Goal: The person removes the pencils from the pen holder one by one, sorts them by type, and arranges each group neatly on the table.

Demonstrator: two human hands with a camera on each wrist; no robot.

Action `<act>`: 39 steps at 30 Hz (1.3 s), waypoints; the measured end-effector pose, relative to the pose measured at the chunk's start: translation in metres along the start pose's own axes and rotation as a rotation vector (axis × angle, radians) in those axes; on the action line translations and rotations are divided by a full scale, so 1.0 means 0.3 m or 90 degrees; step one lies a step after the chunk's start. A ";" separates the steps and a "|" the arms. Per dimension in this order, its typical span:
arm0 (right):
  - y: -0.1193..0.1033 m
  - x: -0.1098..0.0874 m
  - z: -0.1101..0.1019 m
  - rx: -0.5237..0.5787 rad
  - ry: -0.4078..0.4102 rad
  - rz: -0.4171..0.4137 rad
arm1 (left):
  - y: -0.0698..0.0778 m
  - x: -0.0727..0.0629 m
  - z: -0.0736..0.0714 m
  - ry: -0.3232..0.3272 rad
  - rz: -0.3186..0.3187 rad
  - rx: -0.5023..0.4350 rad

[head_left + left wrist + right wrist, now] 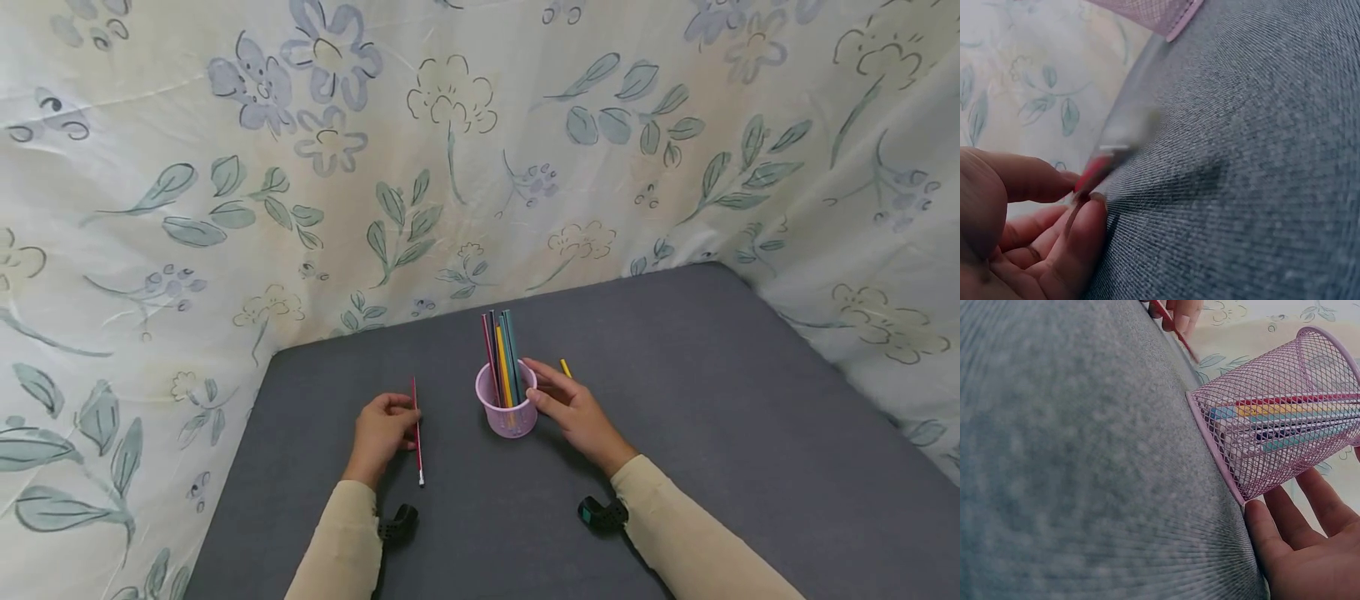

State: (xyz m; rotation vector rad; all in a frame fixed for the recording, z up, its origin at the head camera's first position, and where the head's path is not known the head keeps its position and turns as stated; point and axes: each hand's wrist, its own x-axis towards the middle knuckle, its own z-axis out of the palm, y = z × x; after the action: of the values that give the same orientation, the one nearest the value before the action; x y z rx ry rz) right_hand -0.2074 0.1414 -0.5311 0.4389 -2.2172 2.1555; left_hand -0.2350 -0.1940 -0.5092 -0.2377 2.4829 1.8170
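Note:
My left hand (381, 433) pinches a thin red pencil (419, 446) between thumb and fingers, left of the cup. The pencil's silvery-white end (1124, 134) looks blurred in the left wrist view, close over the cloth. A pink mesh pencil cup (512, 423) stands upright on the table, with several pencils (507, 367) in red, yellow, teal and dark colours. My right hand (577, 417) holds the cup's right side, thumb at the rim. In the right wrist view its fingers (1316, 503) lie along the mesh, one by the base.
A yellow pencil (566, 367) shows behind the right hand, mostly hidden by it. Dark grey cloth covers the table (697, 375). A flowered curtain (450, 167) hangs along its back and sides.

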 end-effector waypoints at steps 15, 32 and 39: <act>-0.005 -0.002 0.008 -0.006 -0.007 0.008 | -0.012 0.009 0.014 0.017 0.029 0.113; -0.009 0.002 0.006 0.002 -0.003 -0.001 | 0.008 0.028 0.028 0.041 0.056 0.107; -0.007 0.007 0.005 0.011 -0.006 -0.003 | 0.015 0.033 0.041 0.045 0.105 0.098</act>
State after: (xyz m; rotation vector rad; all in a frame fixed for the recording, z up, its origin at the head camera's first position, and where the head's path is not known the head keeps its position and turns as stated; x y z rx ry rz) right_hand -0.2087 0.1394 -0.5286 0.4545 -2.2014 2.1767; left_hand -0.2459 -0.1821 -0.5102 -0.0942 2.7502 1.6876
